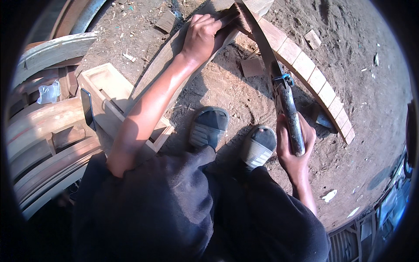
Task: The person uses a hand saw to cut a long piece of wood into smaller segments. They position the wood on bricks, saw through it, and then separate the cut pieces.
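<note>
My right hand is wrapped around the dark, worn handle of a handsaw, with blue binding where handle meets blade. The toothed blade slants up and left to the top edge, crossing a wooden beam. A curved wooden piece, marked by several evenly spaced crosswise lines, runs from beside the blade down to the right. At the top, my left hand is closed on the wood close to the blade's teeth, its fingertips partly in shadow. Under that forearm lies a long plank. Whether the blade has entered the wood I cannot tell.
Sandy ground holds wood scraps such as an offcut and a small block. At left are a wooden frame, a leaning phone, stacked curved timbers and a plastic bag. My sandalled feet stand between.
</note>
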